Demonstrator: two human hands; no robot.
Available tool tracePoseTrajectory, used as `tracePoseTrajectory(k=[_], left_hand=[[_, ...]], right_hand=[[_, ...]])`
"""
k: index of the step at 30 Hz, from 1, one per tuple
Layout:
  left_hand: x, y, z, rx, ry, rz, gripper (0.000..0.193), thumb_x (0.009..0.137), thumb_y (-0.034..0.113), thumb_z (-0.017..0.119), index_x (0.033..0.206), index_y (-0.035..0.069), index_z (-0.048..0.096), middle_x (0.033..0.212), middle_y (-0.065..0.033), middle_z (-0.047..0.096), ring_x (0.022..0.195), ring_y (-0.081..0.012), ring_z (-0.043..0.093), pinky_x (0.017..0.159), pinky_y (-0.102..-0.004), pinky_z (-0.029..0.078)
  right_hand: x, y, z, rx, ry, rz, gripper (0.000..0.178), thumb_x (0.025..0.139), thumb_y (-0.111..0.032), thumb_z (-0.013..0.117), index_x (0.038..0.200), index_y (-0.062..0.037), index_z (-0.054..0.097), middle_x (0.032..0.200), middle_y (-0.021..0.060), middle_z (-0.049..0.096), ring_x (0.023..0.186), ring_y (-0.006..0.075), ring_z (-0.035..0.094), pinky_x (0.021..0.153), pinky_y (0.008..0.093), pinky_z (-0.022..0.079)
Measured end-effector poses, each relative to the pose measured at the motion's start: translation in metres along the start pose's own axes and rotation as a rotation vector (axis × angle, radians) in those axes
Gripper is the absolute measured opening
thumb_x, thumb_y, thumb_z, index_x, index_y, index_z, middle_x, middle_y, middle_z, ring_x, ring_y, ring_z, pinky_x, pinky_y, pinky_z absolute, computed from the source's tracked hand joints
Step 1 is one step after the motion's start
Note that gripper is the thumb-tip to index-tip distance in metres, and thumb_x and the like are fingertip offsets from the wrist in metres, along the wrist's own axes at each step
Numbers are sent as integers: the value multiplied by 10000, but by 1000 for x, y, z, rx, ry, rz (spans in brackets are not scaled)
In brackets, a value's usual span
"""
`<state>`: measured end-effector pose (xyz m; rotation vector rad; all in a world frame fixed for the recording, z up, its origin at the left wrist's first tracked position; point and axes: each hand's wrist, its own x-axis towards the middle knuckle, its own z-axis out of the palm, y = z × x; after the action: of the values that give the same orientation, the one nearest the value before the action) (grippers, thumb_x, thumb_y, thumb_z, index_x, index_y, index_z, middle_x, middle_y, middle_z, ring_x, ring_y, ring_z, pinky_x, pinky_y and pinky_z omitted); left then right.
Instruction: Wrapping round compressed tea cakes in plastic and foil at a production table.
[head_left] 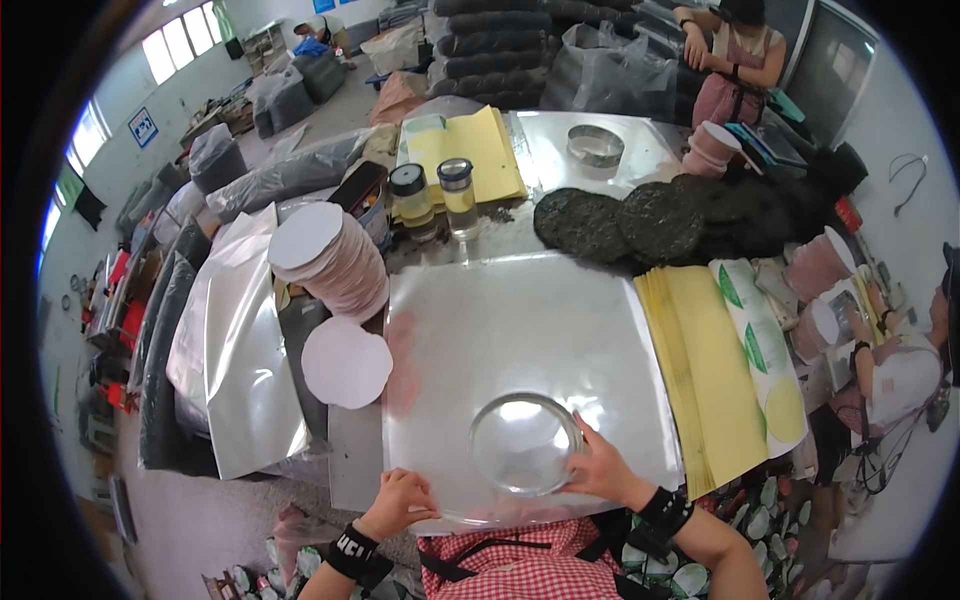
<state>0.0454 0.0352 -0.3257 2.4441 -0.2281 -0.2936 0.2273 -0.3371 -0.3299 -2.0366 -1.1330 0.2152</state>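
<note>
A shiny metal ring (474, 467) rests on a glossy clear plastic sheet (530, 320) in front of me. My right hand (600, 468) grips the ring's right side, thumb and fingers on its wall. At the sheet's near left corner, my left hand (403, 502) has its fingers curled and pinched on the edge. Left of the sheet stand a tall stack of round pale pink discs (335, 262) and a lower pile of the same discs (347, 362). On the right lies a stack of folded yellow sheets (695, 360), beside a white-and-green printed film (755, 350).
Dark, flat round clumps (660, 222) lie beyond the sheet. Two lidded jars (458, 198) stand at the back left. Another metal ring (595, 147) sits on a far plastic sheet. Silvery film (250, 350) covers the left side. Co-workers (895, 375) are at the right and far right.
</note>
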Motion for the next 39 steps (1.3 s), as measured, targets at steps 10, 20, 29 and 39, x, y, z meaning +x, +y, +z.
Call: tracePoseTrajectory(k=[10,20,29,39], left_hand=[[25,50,-74,178,378,114,107,762,171,741,838,136,676,1021,-44,601,1034,-296,542,920,-434,421],[56,32,-88,455,540,-102,487,719,359,811,1063,59,640,1148,-120,615,1146,-339,542,1002,-473,425],[53,-38,-92,801,614,-236,389,819,94,710,1167,-43,602,1144,-191,675,1001,-346,680,830,-396,559],[159,72,-35,435,707,417,285,793,134,724,1070,70,701,1072,-80,717,1004,-230,701,867,-347,563]], right_hand=[[49,-75,29,469,-376,27,476,745,-261,806,1132,-52,622,1448,353,382,1271,498,470,1061,465,433],[-9,9,54,-281,81,62,525,776,-254,772,1241,-73,609,1310,262,548,1218,428,529,1009,485,469],[-24,66,-115,-62,66,372,121,869,-51,602,939,-28,698,996,130,726,932,216,699,797,327,540],[175,290,-228,180,1153,601,283,944,-263,682,1001,13,653,864,51,662,746,142,620,637,294,511]])
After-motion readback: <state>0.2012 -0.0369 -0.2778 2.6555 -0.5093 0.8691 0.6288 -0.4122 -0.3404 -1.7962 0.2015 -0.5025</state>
